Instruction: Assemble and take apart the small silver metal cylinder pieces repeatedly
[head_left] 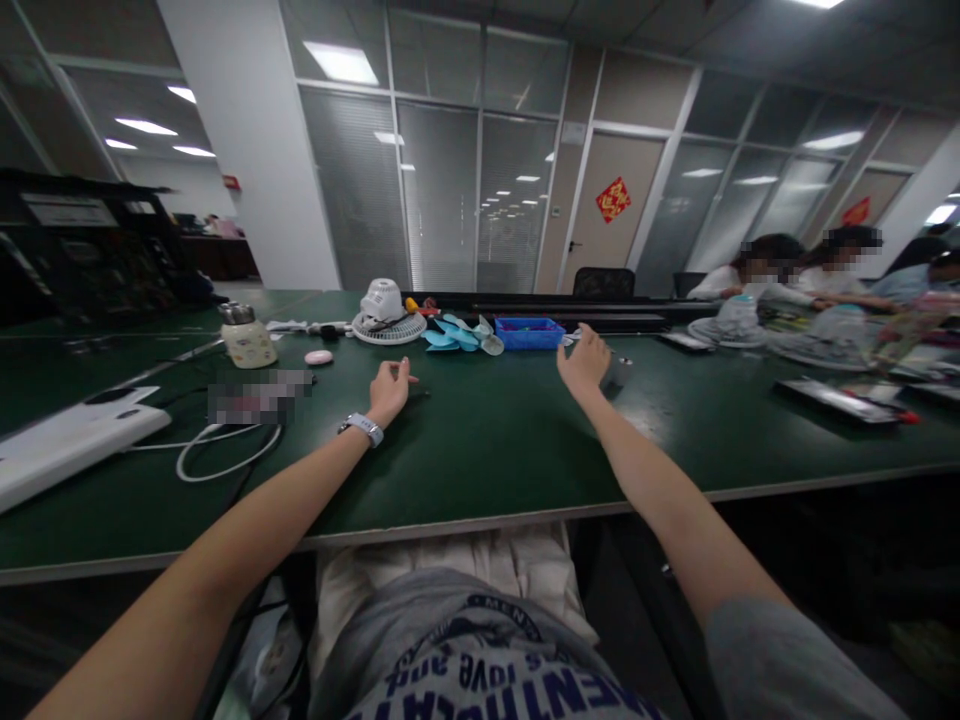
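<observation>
My left hand (391,392), with a watch (363,429) on its wrist, is over the green table, its fingers curled together. A small dark thing shows just past its fingertips; whether it is held I cannot make out. To the right, my right hand (585,362) has its fingers apart, close to the right end of a blue basket (529,334). Light blue fan blades (454,335) lie to the left of the basket. Beyond my left hand, a white fan motor housing (382,301) rests on a round fan grille (388,328).
On the left are a patterned bottle (249,341), a pink round object (319,357), a white device (75,440) and looped cables (225,465). Black bars (570,310) run along the back. At the right, people sit by more fan parts and a tray (836,402).
</observation>
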